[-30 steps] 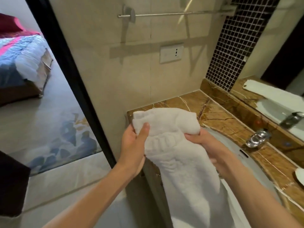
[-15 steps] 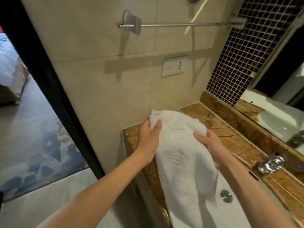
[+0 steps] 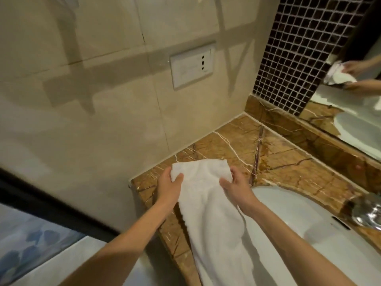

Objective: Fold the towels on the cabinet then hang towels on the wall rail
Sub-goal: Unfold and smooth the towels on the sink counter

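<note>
The long white terry towel (image 3: 208,219) runs from the brown marble cabinet top (image 3: 274,162) toward the viewer; left hand (image 3: 169,189) and right hand (image 3: 237,187) pinch its far corners

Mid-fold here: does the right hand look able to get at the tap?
Probably yes: only bare sink lies between the right hand and the tap. But it pinches the towel at a top corner, so it would need to let go first.

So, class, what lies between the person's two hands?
The top end of the white towel, gripped by left hand and right hand, above the marble countertop; head view.
</note>
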The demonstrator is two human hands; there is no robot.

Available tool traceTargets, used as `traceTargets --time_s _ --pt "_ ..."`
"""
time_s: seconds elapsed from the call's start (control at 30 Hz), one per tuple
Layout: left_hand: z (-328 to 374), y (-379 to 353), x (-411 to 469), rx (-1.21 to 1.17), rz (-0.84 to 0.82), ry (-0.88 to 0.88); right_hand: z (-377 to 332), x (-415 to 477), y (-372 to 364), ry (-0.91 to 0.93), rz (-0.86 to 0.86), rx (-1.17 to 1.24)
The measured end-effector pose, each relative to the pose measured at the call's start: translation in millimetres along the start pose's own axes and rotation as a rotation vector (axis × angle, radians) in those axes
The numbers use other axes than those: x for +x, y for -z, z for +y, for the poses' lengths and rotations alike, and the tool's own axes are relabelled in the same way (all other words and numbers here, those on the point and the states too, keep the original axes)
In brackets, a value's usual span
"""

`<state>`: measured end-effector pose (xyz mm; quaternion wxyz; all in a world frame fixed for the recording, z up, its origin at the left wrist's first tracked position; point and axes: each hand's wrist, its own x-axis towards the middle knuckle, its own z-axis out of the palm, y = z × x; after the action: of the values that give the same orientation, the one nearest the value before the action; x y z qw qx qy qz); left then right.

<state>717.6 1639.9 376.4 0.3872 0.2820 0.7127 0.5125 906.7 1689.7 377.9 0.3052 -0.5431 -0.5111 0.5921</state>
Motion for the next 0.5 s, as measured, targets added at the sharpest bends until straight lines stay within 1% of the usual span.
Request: traceTargets --time_s 0.17,0.3,0.4,0.5 --pt "-19.8 -18.2 35.0 0.142 0.005 0.041 14.9 25.8 1.4 -0.019 0.084 -0.117" --pt "-35.4 -27.3 53.3 0.238 0.045 0.034 17.2 36.6 -1.9 -0.115 0.126 -0.25" --pt "-42.2 -29.8 61.8 0.304 0.059 0.022 8.0 48.5 -6.2 -0.167 0.116 -0.296" --pt "-48.4 -29.0 65.7 0.344 0.052 0.038 2.4 63.1 -10.4 -0.142 0.119 -0.346"
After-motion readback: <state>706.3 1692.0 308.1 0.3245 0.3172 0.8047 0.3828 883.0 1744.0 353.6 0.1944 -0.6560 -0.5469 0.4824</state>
